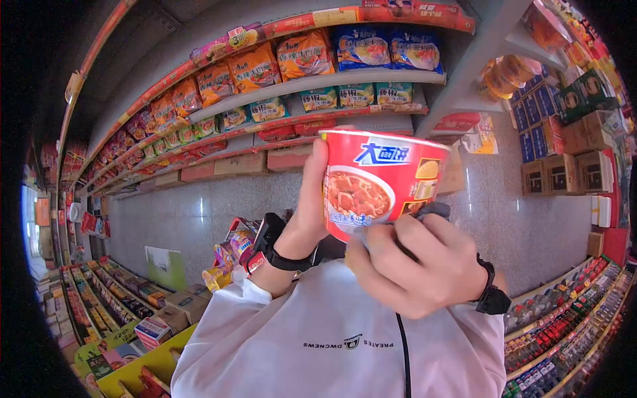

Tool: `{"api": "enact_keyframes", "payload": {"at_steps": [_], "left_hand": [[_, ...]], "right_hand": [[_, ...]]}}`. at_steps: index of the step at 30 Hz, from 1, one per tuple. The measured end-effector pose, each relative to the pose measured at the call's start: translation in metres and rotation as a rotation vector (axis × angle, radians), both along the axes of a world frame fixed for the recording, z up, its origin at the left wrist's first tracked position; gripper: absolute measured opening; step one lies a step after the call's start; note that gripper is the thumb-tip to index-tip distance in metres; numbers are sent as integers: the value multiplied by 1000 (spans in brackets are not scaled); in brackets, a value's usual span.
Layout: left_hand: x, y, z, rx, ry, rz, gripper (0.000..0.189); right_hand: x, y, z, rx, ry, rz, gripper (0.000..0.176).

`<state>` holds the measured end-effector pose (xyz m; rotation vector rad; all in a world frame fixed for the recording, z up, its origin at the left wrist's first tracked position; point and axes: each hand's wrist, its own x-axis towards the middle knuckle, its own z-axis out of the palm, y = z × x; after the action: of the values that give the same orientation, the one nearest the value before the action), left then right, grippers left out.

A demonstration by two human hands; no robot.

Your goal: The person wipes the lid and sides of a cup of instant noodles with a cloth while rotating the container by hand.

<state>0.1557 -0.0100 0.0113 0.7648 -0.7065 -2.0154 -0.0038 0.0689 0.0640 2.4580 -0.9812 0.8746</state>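
Note:
A red instant noodle cup [383,179] with a white rim is held up in front of my chest, slightly tilted. My left hand [313,192] grips it from the left side, the thumb near the rim and the other fingers hidden behind it. At the cup's lower right is my right hand [418,262], its fingers curled round a crumpled grey cloth [431,211] that touches the cup wall. Both wrists wear black bands.
Shelves with bagged noodles [305,56] run across the front. Stacked cartons [564,172] stand at the right, bottle shelves [564,318] at the lower right. Colourful packages [232,252] are beside my left forearm; a yellow display stand [142,365] is at the lower left.

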Motion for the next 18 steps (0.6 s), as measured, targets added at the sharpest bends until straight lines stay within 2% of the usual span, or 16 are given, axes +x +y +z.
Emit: {"api": "enact_keyframes", "payload": {"at_steps": [2, 3, 4, 5, 8, 12, 18], "left_hand": [[5, -7, -8, 37, 78, -15, 68], [6, -9, -6, 56, 75, -13, 70], [8, -11, -5, 77, 72, -13, 71], [14, -16, -17, 95, 252, -85, 72], [10, -15, -11, 87, 145, -43, 72], [13, -17, -17, 126, 190, -47, 71], [10, -16, -14, 93, 235, -116, 73]], "right_hand": [[-5, 1, -9, -81, -123, -11, 22], [-11, -1, -13, -117, -120, 7, 30], [-15, -3, -17, -117, -119, 6, 30], [-18, -7, -22, -138, -186, 30, 31], [-27, -10, -26, -143, -280, 70, 33], [-34, -18, -27, -166, -339, 94, 33], [-47, -29, -13, -40, -360, 39, 39]]}}
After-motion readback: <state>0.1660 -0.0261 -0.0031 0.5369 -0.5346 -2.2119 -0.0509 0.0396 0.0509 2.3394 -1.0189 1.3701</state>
